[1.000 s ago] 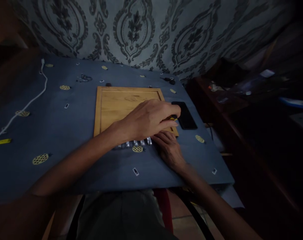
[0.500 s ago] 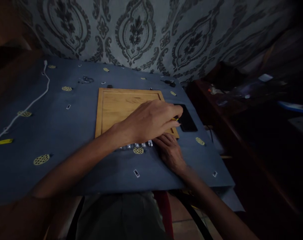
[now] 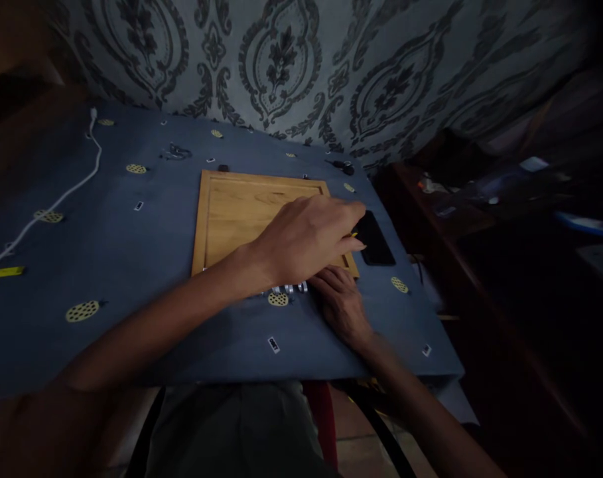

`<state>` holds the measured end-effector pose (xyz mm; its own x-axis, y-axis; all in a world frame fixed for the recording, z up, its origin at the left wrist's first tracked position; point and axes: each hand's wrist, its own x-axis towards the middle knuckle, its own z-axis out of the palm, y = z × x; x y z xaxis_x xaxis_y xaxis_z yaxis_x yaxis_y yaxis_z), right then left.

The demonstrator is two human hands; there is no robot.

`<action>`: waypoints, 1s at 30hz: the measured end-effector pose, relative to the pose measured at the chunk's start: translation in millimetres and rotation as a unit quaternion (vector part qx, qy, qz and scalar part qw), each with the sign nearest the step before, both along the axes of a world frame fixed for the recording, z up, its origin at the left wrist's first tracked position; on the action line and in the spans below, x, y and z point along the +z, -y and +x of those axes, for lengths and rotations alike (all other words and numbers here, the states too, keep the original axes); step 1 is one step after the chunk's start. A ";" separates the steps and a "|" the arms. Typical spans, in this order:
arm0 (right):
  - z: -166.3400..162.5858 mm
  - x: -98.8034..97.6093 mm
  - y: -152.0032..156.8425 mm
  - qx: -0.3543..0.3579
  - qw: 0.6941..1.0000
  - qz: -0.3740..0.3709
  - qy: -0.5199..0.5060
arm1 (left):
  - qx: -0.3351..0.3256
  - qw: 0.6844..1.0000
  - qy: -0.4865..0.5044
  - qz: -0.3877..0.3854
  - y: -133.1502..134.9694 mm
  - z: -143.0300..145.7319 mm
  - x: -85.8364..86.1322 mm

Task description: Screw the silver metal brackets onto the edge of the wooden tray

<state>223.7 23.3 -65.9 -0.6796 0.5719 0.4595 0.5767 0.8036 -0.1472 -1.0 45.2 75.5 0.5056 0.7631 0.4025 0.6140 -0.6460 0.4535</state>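
A wooden board lies on the blue patterned cloth. My left hand reaches across the board's right front corner, its fingers curled round a small yellow thing that barely shows. My right hand rests below it on the cloth at the board's front edge, with its fingers hidden under my left hand. A row of small metal pieces lies along the board's front edge beside my right hand. Just right of the board lies a black phone.
A white cable runs over the cloth's left side, and a yellow tag lies near its end. Small dark bits lie by the patterned wall. At the right stands a dark wooden shelf with clutter.
The view has shifted slightly. My left hand has edged a little right and up over the board's corner. My right hand has stayed put.
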 end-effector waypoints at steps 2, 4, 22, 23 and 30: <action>-0.2 -1.4 0.1 -0.003 1.000 0.001 0.002 | -0.004 1.000 -0.013 -0.008 0.3 1.5 -0.9; 0.0 -3.0 0.1 -0.010 1.000 -0.002 0.006 | -0.006 1.000 -0.009 -0.008 0.4 1.5 -1.4; 0.1 -2.0 -1.0 -0.002 1.000 0.010 -0.010 | 0.003 1.000 -0.019 0.023 0.3 0.7 -3.3; -0.1 -2.0 -0.9 -0.001 1.000 0.009 -0.010 | 0.003 0.999 -0.022 0.024 0.8 0.6 -2.7; -2.7 -3.9 -0.1 -0.008 1.000 0.020 -0.022 | 0.003 0.999 -0.021 0.043 1.8 0.2 -3.8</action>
<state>221.0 23.4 -69.7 -0.6490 0.5630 0.5117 0.5828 0.8002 -0.1412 -0.9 43.4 71.7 0.5180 0.7300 0.4458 0.6354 -0.6773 0.3708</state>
